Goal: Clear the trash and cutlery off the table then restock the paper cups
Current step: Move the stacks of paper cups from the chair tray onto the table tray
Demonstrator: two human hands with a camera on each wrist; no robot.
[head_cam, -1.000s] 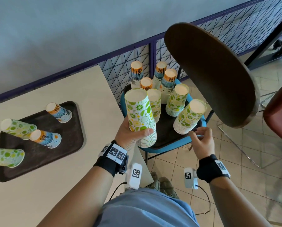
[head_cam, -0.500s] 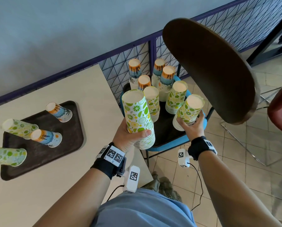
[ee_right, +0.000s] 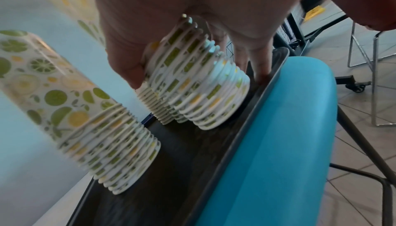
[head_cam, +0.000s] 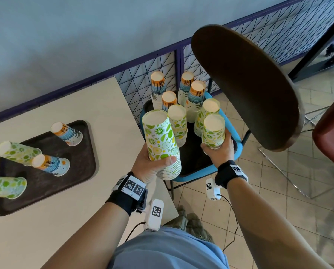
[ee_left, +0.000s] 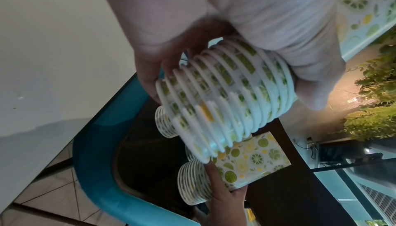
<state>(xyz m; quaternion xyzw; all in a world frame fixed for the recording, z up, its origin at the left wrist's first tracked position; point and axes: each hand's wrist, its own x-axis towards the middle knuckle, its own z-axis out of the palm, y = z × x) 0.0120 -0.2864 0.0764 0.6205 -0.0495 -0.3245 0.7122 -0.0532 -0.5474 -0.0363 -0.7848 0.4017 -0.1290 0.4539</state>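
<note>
Lime-printed paper cups stand upside-down in a stack [head_cam: 212, 131] on the chair tray [head_cam: 193, 158], my right hand [head_cam: 218, 152] curled round its base, while my left hand [head_cam: 148, 166], nearer the table [head_cam: 104, 117], grips another upright stack [head_cam: 160, 142].

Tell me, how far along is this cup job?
Done, it seems: the table shows no trash or cutlery, only a dark tray with four upturned cups. In hand: the left hand grips a lime-print stack, and the right hand grips another lime stack on the chair tray. Left: six more stacks wait there.
</note>
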